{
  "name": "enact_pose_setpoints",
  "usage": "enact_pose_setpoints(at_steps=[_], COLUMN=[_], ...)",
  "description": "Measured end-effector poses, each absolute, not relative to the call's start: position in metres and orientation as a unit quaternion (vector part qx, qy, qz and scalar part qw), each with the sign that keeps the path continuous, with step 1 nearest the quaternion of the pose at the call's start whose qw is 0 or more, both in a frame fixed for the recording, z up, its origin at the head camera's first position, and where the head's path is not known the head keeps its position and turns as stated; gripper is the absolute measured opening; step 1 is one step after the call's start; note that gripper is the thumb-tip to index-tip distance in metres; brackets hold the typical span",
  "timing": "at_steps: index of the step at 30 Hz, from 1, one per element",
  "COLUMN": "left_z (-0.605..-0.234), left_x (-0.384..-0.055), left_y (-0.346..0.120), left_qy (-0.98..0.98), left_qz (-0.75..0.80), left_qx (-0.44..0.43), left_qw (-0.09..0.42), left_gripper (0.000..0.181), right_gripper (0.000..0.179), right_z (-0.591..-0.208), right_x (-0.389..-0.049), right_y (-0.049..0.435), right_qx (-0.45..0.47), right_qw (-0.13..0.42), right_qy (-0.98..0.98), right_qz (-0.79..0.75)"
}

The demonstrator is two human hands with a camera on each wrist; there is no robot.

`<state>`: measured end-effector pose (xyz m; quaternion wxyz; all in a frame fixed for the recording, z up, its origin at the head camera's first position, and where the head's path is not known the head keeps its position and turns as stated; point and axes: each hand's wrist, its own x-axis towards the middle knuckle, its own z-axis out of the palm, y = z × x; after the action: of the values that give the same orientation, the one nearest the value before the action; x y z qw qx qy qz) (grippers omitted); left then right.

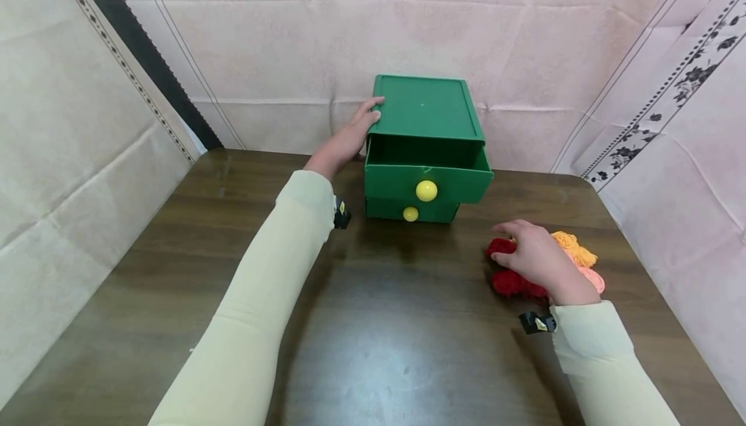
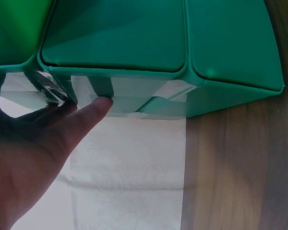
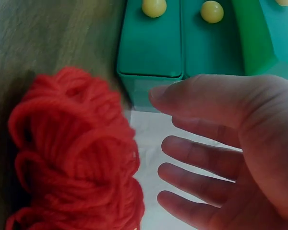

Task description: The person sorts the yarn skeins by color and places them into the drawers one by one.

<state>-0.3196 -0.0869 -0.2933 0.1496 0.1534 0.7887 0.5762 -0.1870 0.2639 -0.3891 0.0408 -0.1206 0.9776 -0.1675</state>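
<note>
cabinet, yarn and two hands at a wooden table. the green cabinet stands at the far middle of the table. its upper drawer is pulled out toward the near side, exposing a dark interior; the lower drawer is pushed in. each drawer front bears a yellow knob. the left hand rests against the cabinet's left side, its fingers extended and touching rather than clasping; clear tape crosses that side. at right, the right hand is poised over red yarn, fingers spread and unclosed, with a gap between fingertips and yarn in the right wrist view. orange yarn and pink yarn lie just right of the red. pale cloth hangs behind the table.
</note>
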Motion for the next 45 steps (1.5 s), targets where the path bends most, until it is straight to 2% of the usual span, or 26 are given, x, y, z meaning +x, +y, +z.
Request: enact_pose_setpoints(at_steps=[27,45], left_z=[-0.299,-0.300], left_x=[-0.322,-0.323], left_y=[-0.087,-0.087], left_qy=[0.778,0.778], left_qz=[0.591,0.591], left_qx=[0.155,0.156], left_qw=[0.147,0.145], left_gripper=[0.052,0.052], right_gripper=[0.057,0.050], right_z=[-0.409,-0.412], right_x=[-0.203,-0.201], right_y=[0.270,0.269], right_qx=[-0.090,-0.092], right_qw=[0.099,0.068], right_qy=[0.982,0.984], right_qz=[-0.130,-0.138])
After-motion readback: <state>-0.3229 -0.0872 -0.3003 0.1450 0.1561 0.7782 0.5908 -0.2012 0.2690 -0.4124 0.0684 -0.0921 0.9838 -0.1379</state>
